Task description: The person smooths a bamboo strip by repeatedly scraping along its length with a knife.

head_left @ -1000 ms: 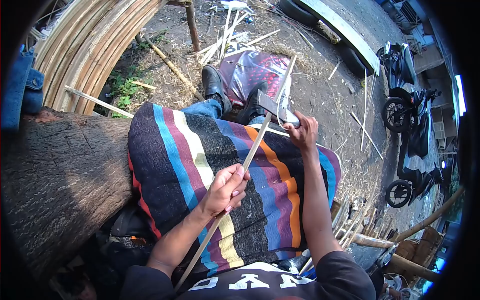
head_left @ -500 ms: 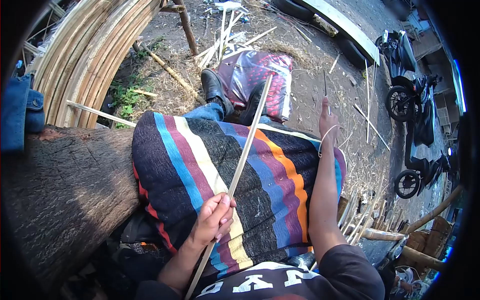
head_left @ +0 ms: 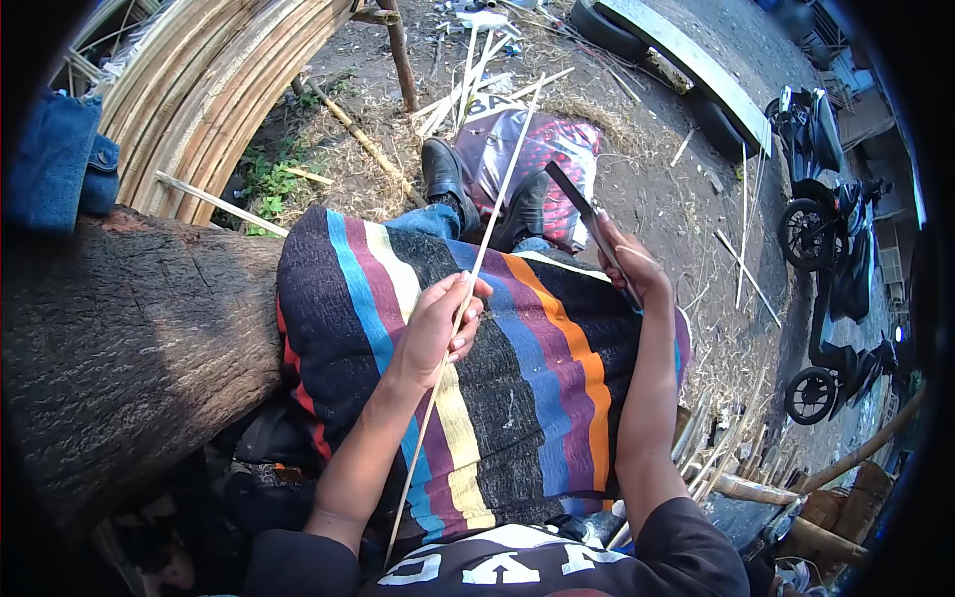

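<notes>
My left hand (head_left: 438, 326) is closed round a long, thin bamboo strip (head_left: 510, 171). The strip slants from near my shirt up past my shoes, its narrow edge towards me. My right hand (head_left: 637, 269) grips a knife (head_left: 570, 189) at the right side of my lap, its dark, flat blade tilted up and to the left. Blade and strip are apart. Under both hands a striped cloth (head_left: 517, 418) covers my lap; the fingers partly hide the knife's handle.
To my left lies a thick log (head_left: 139, 328), with curved wooden strips (head_left: 214, 95) behind it. A printed sheet (head_left: 572, 139) lies by my shoes (head_left: 445, 174). Motorcycles (head_left: 831, 229) stand at the right, near tyres (head_left: 711, 117). Loose bamboo strips (head_left: 746, 269) lie on the ground.
My left hand has moved forward, and the strip has turned to show its narrow edge. My right hand has turned, swinging the knife's blade leftward. The whole view has shifted slightly.
</notes>
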A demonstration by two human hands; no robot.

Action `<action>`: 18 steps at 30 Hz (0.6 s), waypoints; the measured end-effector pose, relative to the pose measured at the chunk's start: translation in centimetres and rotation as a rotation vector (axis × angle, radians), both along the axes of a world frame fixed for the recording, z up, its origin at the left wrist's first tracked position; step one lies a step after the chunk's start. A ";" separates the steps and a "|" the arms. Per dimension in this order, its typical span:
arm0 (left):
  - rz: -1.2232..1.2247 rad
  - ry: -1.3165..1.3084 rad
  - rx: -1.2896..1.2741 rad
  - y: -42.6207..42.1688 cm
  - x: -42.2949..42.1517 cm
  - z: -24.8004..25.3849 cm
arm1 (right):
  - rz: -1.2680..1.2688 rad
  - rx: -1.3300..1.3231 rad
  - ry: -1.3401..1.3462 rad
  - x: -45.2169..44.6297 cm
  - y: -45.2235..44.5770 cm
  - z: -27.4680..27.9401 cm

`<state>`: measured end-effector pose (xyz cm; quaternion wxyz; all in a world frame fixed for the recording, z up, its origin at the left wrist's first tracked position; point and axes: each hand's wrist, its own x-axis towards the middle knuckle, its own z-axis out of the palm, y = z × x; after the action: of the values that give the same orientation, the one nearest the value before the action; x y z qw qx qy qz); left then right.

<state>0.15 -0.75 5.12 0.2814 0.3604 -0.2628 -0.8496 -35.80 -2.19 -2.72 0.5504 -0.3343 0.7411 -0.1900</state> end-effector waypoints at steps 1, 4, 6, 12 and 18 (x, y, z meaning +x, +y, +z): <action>-0.007 -0.003 0.000 -0.1 -0.1 -0.3 | -0.007 0.000 -0.003 0.0 -0.3 0.1; 0.017 0.092 0.077 -0.5 -0.2 -1.6 | -0.299 -0.452 -1.297 0.7 -1.1 0.5; 0.027 0.127 0.134 -0.4 -0.1 -2.2 | -0.549 -0.458 -1.559 -0.6 -1.7 -0.7; 0.034 0.202 0.191 -0.8 -0.2 -4.0 | -0.874 -0.173 -1.424 0.3 -0.1 -3.8; 0.052 0.078 0.039 -0.7 -0.6 -3.9 | -0.388 -0.283 -0.410 8.2 0.2 1.4</action>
<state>-0.47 -1.49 1.17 0.3061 0.3393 -0.2255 -0.8604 -27.61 -2.00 -1.29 0.5899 -0.2146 0.6308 -0.4561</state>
